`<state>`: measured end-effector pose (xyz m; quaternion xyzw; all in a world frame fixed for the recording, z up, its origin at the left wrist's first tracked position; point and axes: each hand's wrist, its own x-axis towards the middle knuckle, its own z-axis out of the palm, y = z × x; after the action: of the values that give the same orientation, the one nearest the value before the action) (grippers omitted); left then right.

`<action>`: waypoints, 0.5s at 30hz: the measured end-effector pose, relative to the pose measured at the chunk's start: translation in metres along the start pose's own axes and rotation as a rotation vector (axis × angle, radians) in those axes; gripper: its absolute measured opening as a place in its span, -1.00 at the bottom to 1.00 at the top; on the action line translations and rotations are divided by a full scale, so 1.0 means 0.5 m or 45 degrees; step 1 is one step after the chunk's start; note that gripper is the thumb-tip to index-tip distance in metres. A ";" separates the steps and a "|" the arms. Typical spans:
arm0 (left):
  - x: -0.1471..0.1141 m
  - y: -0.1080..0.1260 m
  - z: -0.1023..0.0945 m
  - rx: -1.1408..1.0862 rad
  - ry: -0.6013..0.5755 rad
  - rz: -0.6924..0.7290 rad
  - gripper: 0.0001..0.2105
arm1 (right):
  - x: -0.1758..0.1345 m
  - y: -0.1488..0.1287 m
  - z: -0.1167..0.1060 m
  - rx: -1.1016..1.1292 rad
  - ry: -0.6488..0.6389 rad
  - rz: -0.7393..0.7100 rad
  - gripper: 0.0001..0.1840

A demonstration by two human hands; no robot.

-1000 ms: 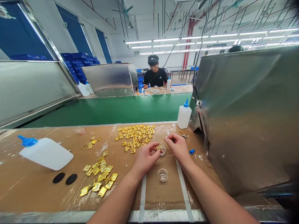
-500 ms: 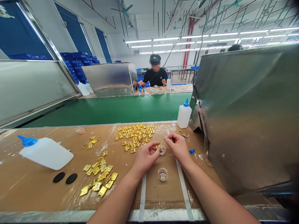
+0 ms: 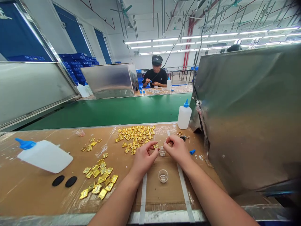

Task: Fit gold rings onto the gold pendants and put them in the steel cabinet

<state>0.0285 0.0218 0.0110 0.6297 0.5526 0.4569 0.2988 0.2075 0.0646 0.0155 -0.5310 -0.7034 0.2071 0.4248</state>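
Observation:
My left hand (image 3: 145, 156) pinches a small gold metal piece (image 3: 155, 146) between thumb and fingertips. Just to the right, my right hand (image 3: 176, 148) is closed, fingertips pressed together; whatever they hold is too small or hidden to make out. Between both hands stands a small clear cup (image 3: 162, 151). A second clear cup (image 3: 163, 176) sits nearer to me, between two pale tape strips. Beyond my left hand spreads a pile of gold pieces (image 3: 134, 134). More gold pieces (image 3: 102, 176) lie left of my left forearm.
A white squeeze bottle (image 3: 47, 156) lies at the left, near two black discs (image 3: 64, 181). Another bottle (image 3: 184, 116) stands at the back right, beside a metal panel (image 3: 246, 119). A blue cap (image 3: 192, 152) lies right of my hand. Across the green belt (image 3: 117, 110) sits a person (image 3: 155, 75).
My hands have moved slightly apart, and the thin stick seen in my right fingers no longer shows. The gold piece has shifted left from above the cup. The person opposite has raised a hand.

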 end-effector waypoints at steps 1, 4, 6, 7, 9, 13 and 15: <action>0.000 -0.001 0.001 0.006 -0.009 0.000 -0.66 | -0.001 -0.001 0.001 -0.052 -0.039 0.000 -0.92; 0.000 -0.004 0.003 0.008 -0.038 -0.002 -0.66 | -0.002 0.000 0.007 -0.108 -0.107 0.040 -0.91; 0.000 -0.004 0.003 0.008 -0.045 0.001 -0.66 | 0.001 0.005 0.011 -0.055 -0.142 0.092 -0.90; 0.000 -0.003 0.003 0.010 -0.045 0.004 -0.66 | 0.003 0.008 0.013 -0.003 -0.153 0.125 -0.90; -0.001 0.000 0.002 0.019 -0.038 0.013 -0.66 | 0.008 0.014 0.015 0.138 -0.129 0.184 -0.88; -0.003 0.009 0.001 0.062 -0.007 0.036 -0.68 | 0.019 0.015 0.008 0.485 0.097 0.227 -0.81; -0.004 0.011 0.001 0.083 -0.007 0.044 -0.69 | 0.020 0.010 0.003 0.620 0.161 0.229 -0.77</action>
<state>0.0313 0.0188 0.0152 0.6499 0.5553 0.4421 0.2717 0.2083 0.0760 0.0145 -0.4854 -0.5549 0.3735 0.5630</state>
